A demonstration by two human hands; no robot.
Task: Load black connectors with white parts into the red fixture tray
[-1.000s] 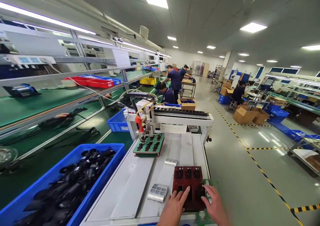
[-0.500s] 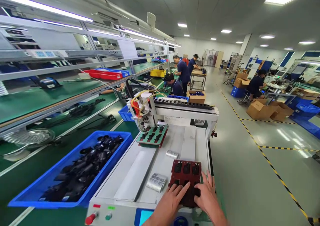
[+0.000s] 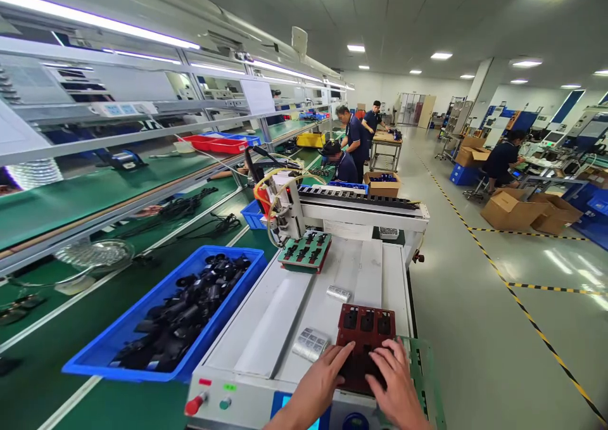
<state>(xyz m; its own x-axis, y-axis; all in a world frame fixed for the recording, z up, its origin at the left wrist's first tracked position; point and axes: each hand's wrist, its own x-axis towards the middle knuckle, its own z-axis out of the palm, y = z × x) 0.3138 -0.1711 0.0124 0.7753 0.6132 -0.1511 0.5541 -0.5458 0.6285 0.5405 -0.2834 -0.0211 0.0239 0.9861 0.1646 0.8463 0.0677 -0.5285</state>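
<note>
A dark red fixture plate [image 3: 342,328] with black parts in its slots lies at the near end of the white machine's bed. My left hand [image 3: 316,382] rests at its left side, index finger stretched over the near slots. Across from it, my right hand [image 3: 396,379] spreads its fingers over the near right part of the plate. Both hands cover the near slots, so what the fingertips touch is hidden. Farther back, a green-topped fixture [image 3: 304,252] holding several black parts sits below the machine's head [image 3: 287,211].
Left of the machine bed [image 3: 327,271] stands a blue bin [image 3: 78,360] of black parts. Silver label rolls [image 3: 311,343] lie on the bed. A green translucent plate [image 3: 430,379] juts out at the right. A red button [image 3: 194,404] is at the front. Several co-workers sit or stand farther off.
The view has shifted left, so the scene sits farther right. My left index finger has drawn back slightly, and my right fingers have moved inward over the near right of the plate.
</note>
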